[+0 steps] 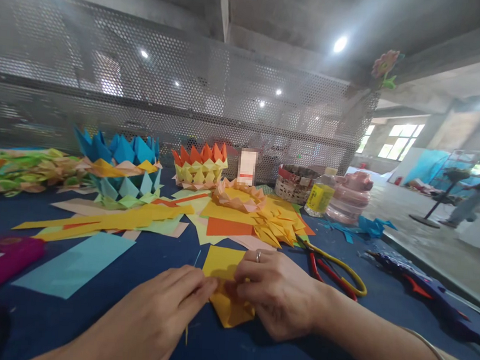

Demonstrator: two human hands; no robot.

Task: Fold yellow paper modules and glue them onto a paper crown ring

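Note:
A yellow paper sheet [223,262] lies on the blue table [90,317] right in front of me, partly folded. My left hand [160,311] pinches its left edge with fingertips pressed together. My right hand [275,292], a ring on one finger, presses curled fingers onto the folded part of the same sheet. The paper's lower corner [231,311] sticks out between both hands.
Red and yellow scissors [332,269] lie just right of my right hand. Loose coloured papers [69,264] and folded paper crowns [120,166] cover the table's far half. A bottle [320,196], a basket [295,183] and a pink container [350,201] stand at the back right. A person stands far right.

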